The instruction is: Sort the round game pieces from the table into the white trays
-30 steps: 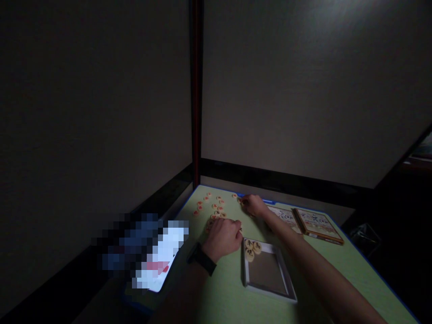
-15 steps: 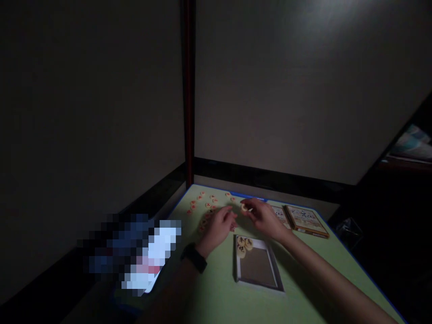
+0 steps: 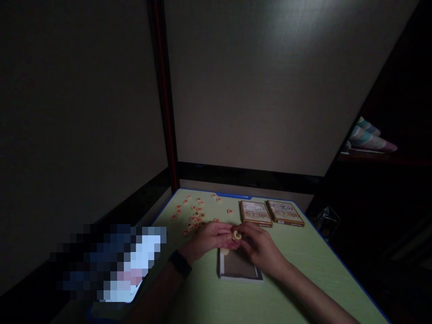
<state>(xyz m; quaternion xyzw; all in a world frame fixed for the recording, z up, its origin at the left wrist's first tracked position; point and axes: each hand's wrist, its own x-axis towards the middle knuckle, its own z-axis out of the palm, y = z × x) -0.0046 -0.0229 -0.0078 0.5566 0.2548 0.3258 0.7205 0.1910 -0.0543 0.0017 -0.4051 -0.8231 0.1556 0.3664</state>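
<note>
Above the shallow box tray (image 3: 221, 267), my right hand (image 3: 261, 245) pinches a round wooden Chinese chess piece (image 3: 237, 235) with a dark character on its face. My left hand (image 3: 211, 238), a dark band on its wrist, reaches in from the other side. Its fingers are stretched out, with the tips right beside the piece; whether they grip it too I cannot tell. One pale piece (image 3: 224, 252) shows in the tray under the left fingers. The tray's far part is hidden by both hands.
Several loose chess pieces with red or dark characters (image 3: 194, 208) lie at the table's far left. Two flat printed boxes (image 3: 256, 213) (image 3: 285, 213) lie at the far right. A blurred-out bright device (image 3: 135, 270) is at the left edge. Walls (image 3: 243, 90) stand behind the green table (image 3: 303, 265).
Both hands have come closer together and nearer, over the tray. My right hand has carried the chess piece there. The view has turned right, showing more of both flat boxes.
</note>
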